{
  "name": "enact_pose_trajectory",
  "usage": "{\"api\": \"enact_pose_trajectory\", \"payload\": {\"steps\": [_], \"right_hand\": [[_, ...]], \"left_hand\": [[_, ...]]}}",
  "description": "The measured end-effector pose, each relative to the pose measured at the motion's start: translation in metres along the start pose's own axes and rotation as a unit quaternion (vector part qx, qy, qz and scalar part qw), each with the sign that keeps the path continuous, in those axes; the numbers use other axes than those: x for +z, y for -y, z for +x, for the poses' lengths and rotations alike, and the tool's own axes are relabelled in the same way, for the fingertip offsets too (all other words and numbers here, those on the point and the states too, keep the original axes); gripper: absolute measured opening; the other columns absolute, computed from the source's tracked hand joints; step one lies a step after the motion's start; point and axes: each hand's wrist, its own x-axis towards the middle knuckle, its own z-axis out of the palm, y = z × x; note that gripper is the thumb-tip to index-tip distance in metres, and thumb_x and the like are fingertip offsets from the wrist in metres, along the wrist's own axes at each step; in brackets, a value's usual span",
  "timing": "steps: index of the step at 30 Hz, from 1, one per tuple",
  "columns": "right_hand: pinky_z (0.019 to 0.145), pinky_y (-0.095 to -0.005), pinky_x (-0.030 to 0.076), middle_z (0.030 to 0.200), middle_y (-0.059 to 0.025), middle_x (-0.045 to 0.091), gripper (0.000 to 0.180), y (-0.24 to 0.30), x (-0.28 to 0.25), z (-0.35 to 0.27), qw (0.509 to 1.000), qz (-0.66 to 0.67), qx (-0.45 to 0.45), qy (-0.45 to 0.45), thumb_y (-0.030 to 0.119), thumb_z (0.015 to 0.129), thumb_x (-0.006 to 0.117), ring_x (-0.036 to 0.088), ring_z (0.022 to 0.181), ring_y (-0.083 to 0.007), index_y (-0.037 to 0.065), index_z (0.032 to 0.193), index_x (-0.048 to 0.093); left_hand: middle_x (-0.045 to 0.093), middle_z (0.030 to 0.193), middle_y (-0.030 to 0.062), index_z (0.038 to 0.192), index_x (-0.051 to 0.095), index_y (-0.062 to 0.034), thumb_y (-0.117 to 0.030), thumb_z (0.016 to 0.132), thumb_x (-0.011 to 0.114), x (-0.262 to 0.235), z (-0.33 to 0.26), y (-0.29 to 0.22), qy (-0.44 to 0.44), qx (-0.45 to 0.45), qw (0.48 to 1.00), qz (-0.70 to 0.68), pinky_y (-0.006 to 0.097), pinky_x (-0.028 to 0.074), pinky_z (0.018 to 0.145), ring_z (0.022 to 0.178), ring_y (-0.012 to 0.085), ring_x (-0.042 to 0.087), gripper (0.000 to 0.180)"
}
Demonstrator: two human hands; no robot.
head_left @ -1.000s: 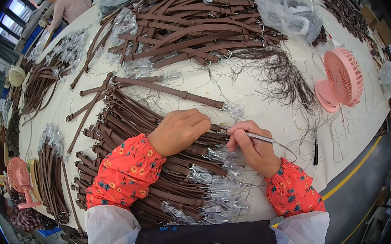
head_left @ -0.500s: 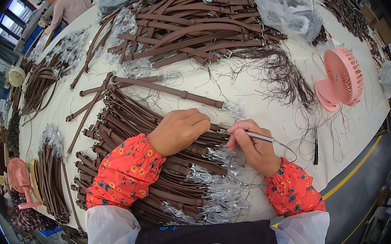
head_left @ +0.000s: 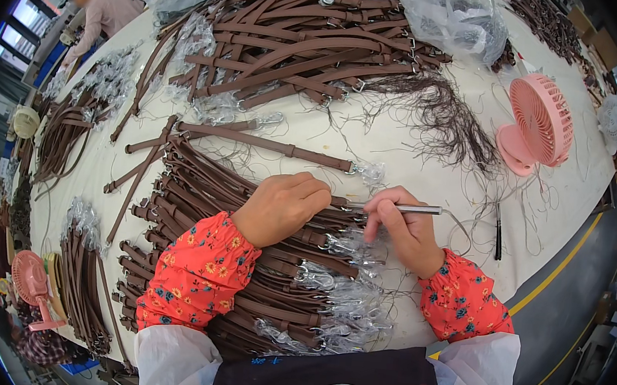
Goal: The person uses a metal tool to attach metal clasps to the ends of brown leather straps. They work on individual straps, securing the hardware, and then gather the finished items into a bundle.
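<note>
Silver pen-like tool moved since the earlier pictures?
Yes: the silver tool has swung, its rear end up-frame and slightly right, nearer the slim black tool.

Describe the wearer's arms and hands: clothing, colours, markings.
The left hand and right hand are bare, no gloves. Both forearms wear loose red-orange fabric sleeve covers printed with yellow and dark-blue flowers, cuffs gathered at the wrists. Further up, plain white, thin-looking upper sleeves show.

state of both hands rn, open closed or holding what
Left hand: fingers curled over brown straps; whether it grips one cannot be told.
Right hand: closed on a silver pen-like tool.
</note>
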Motion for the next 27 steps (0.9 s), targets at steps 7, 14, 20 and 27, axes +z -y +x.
{"api": "enact_pose_trajectory", "payload": {"steps": [7, 14, 20, 27], "right_hand": [[0.062, -0.0227, 0.048, 0.075, -0.0028, 0.062, 0.020, 0.0002, 0.0013, 0.0002, 1.000, 0.000, 0.006, -0.001, 0.018, 0.105, 0.046, 0.059, 0.066, -0.0078, 0.002, 0.106, 0.057], [0.062, -0.0227, 0.048, 0.075, -0.0029, 0.062, 0.020, 0.0002, 0.0013, 0.0008, 1.000, -0.006, 0.011, 0.000, 0.018, 0.105, 0.046, 0.059, 0.066, -0.0078, 0.001, 0.106, 0.057], [0.062, -0.0227, 0.048, 0.076, -0.0031, 0.062, 0.021, -0.0013, 0.0011, 0.0004, 1.000, 0.000, 0.010, 0.001, 0.019, 0.105, 0.046, 0.060, 0.066, -0.0078, 0.001, 0.106, 0.057], [0.066, -0.0236, 0.050, 0.077, -0.0033, 0.062, 0.020, 0.0032, 0.0007, 0.0008, 1.000, -0.020, -0.004, -0.011, 0.017, 0.104, 0.047, 0.060, 0.071, -0.0079, 0.001, 0.107, 0.057]], "left_hand": [[0.066, 0.089, 0.0057, 0.081, 0.057, -0.0044, -0.001, 0.077, 0.064, 0.0000, 0.0003, 0.0000, 0.003, 0.002, 1.000, 0.001, 0.034, 0.054, 0.062, 0.077, 0.0233, 0.065, 0.009], [0.066, 0.089, 0.0055, 0.081, 0.058, -0.0046, -0.001, 0.076, 0.064, 0.0000, -0.0003, 0.0002, 0.003, 0.001, 1.000, -0.001, 0.034, 0.054, 0.063, 0.077, 0.0233, 0.065, 0.009], [0.067, 0.090, 0.0054, 0.081, 0.058, -0.0049, -0.001, 0.077, 0.064, 0.0000, 0.0000, 0.0004, 0.008, 0.000, 1.000, 0.000, 0.034, 0.054, 0.063, 0.078, 0.0233, 0.065, 0.009], [0.067, 0.090, 0.0053, 0.082, 0.062, -0.0054, -0.005, 0.078, 0.071, -0.0001, 0.0045, 0.0030, -0.027, -0.014, 0.999, -0.024, 0.036, 0.053, 0.069, 0.079, 0.0233, 0.064, 0.010]]}}
